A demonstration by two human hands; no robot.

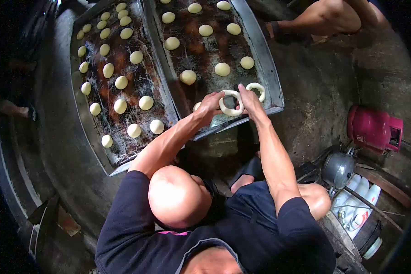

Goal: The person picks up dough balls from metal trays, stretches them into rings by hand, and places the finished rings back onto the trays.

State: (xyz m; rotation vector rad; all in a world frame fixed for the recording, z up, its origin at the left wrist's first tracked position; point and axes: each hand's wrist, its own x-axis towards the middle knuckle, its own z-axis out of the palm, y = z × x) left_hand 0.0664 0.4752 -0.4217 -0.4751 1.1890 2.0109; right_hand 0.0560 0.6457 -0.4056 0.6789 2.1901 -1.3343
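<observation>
A pale dough ring point(231, 103) hangs between my two hands over the near end of the right tray point(275, 93). My left hand point(212, 104) pinches its left side, and my right hand point(249, 101) grips its right side. Just beyond my right hand lies a second dough ring point(260, 86), partly covered by that hand. Round dough pieces, such as one dough ball point(222, 69), sit spaced out on this tray. Another dough ball point(197, 106) shows partly at the left of my left hand.
At the left, a second tray point(89, 130) holds several dough balls point(120, 106). Another person's leg point(315, 20) is at the top right. A pink gas cylinder point(370, 128), a dark metal pot point(338, 170) and a box of white bottles point(356, 201) stand at the right.
</observation>
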